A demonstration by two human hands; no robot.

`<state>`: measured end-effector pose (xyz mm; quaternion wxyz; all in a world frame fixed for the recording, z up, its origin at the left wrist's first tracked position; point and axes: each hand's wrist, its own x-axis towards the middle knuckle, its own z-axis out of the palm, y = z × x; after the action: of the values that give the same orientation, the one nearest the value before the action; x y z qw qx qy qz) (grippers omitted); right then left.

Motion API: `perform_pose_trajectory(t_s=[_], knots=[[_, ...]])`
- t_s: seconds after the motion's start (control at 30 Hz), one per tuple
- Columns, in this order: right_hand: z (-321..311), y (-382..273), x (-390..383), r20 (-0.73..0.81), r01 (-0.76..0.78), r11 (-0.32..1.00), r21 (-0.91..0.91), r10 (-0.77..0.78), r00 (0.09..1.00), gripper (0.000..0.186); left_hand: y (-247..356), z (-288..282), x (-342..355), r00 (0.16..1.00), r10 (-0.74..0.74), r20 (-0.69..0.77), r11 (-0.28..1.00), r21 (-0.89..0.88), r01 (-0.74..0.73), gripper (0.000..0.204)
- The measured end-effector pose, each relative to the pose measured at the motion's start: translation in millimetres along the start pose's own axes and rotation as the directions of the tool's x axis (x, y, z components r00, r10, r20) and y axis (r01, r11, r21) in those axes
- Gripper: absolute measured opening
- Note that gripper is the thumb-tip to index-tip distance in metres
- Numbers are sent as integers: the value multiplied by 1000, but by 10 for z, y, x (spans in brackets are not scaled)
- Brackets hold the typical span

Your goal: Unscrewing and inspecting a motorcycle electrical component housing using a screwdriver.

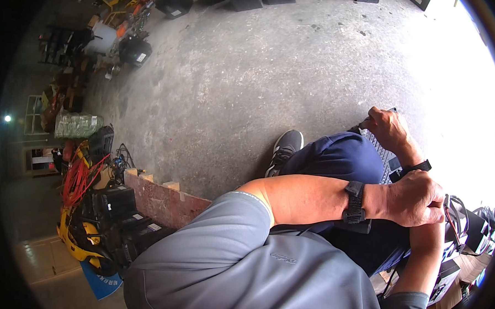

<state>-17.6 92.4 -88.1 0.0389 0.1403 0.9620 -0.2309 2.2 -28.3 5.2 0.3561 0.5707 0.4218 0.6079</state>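
At right of frame, a flat grey keyboard-like panel (381,151), judged light and stiff, is pinched at its top edge by the right hand (387,129), while the left hand (418,198) is closed over the right forearm.

The flat grey panel (381,148) at right of centre is mostly covered by the right hand (387,127) and a blue-trousered knee (336,157), so its kind stays unclear. What the right hand's curled fingers pinch is too small to tell. The left hand (418,198) hides whatever lies beneath it. The clutter (88,178) along the left rim blurs into dark shapes. The upper right washes out to white.
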Motion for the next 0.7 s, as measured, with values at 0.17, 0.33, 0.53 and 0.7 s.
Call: perform_pose_trajectory(t_s=[0.17,0.33,0.53,0.7], knots=[[10,-1,10,-62,56,997,-60,-60,996,21,-5,7,-21,1000,-11,4,1000,1,11,20],[54,22,31,-60,-32,998,-60,29,998,24,-5,11,-20,1000,-9,7,1000,11,9,20],[93,22,59,-56,-38,995,-92,33,998,27,15,-2,-18,1000,-17,4,1000,-6,17,21],[96,49,63,-61,33,998,-58,-37,997,27,25,1,-13,1000,-15,-10,1000,1,15,21]])
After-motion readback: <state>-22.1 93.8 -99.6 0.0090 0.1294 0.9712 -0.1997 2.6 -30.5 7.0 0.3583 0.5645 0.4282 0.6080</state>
